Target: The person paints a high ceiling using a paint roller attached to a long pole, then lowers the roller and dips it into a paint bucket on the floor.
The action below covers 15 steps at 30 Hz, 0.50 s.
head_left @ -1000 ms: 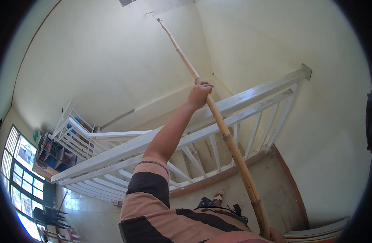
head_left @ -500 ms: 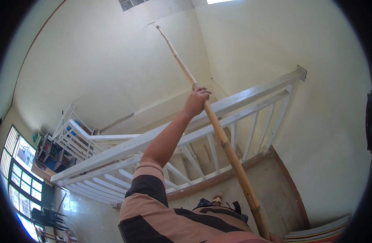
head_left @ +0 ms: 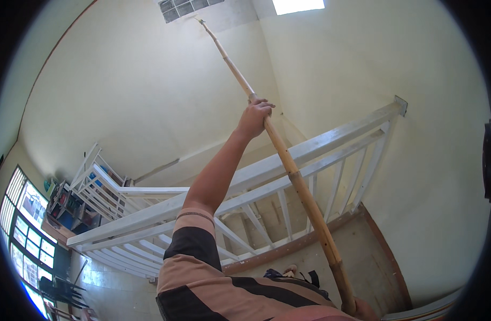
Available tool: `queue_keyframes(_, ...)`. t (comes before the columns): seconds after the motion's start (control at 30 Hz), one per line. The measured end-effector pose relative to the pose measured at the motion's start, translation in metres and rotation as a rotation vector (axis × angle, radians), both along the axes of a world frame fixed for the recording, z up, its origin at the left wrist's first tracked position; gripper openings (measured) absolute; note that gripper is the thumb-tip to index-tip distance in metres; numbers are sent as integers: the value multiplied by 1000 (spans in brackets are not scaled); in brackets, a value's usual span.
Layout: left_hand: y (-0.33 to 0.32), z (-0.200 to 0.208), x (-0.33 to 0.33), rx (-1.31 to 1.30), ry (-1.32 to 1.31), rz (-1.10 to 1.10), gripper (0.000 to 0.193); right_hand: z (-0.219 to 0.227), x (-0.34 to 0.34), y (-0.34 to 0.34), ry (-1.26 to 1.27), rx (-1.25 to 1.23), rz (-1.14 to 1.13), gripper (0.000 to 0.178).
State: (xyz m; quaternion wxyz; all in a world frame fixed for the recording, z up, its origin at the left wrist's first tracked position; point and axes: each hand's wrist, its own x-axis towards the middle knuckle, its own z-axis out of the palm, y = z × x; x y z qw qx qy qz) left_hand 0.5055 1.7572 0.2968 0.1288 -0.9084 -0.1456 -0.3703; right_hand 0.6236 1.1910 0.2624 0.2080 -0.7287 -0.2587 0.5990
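Note:
A long bamboo pole slants from the lower right up to the far wall. My left hand is closed around it at about mid-length, arm stretched out over the white railing. At the pole's lower end, my right hand grips it close to my body; most of its fingers are hidden. The pole's thin far tip carries something small that I cannot make out. It lies against or close to the cream wall, just below a grid of grey blocks.
A white railing crosses in front of me, with stairs beyond and below it. A lower white railing turns off at the left. A cluttered shelf, dark-framed windows and dark chairs stand at far left. A bright opening sits high up.
The pole has moved upward, its tip rising along the wall toward the grey block grid. Both hands have gone up with it, and the view has tilted slightly upward.

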Motion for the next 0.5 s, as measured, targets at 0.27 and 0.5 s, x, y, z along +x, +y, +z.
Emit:
queue_keyframes(0.27, 37, 7, 3, 11, 5, -13, 13, -35, 3, 30, 178, 265, -46, 48)
queue_keyframes(0.5, 45, -16, 11, -48, 55, 29, 13, -3, -2, 44, 71, 35, -66, 27)
